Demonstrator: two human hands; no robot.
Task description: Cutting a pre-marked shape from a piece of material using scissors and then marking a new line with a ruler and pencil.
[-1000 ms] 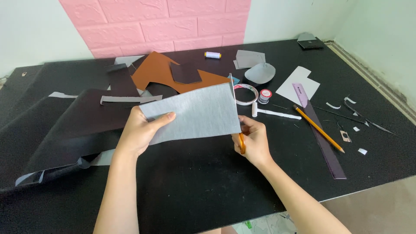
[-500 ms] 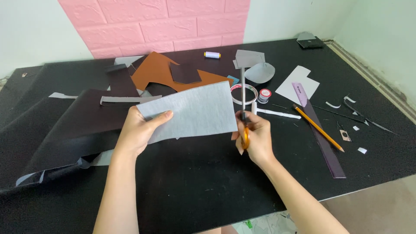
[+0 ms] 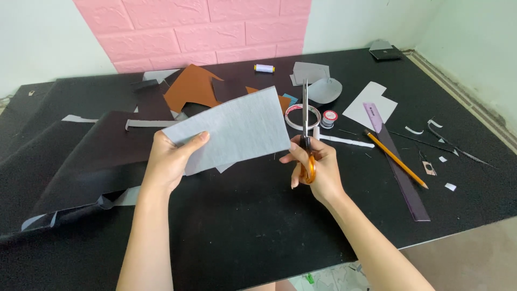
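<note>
A second ago the right hand (image 3: 314, 167) was tucked low against the sheet's corner with only a bit of orange handle showing; now the scissors (image 3: 305, 126) stand up, blades pointing away from the person and rising just beside the right edge of the grey sheet (image 3: 237, 129). The sheet itself has hardly shifted — the same tilt, the same grip. That reads as the tool being brought to the edge, with no cut visible in the sheet.

The left hand (image 3: 171, 160) is pinched shut on the sheet's left end, thumb on the near face and fingers behind, holding it lifted off the black table (image 3: 231, 237). The right hand is curled shut through the orange loops of the scissors. The blades look closed, or nearly so, though they are seen almost edge-on, so that is hard to be sure of. Whether they touch the sheet cannot be told from here.

Beyond the sheet lie brown cutouts (image 3: 196, 89), a roll of tape (image 3: 300, 116) and a spool of thread (image 3: 264, 68) — to the right, a pencil (image 3: 396, 159) and a purple ruler (image 3: 398, 161).
</note>
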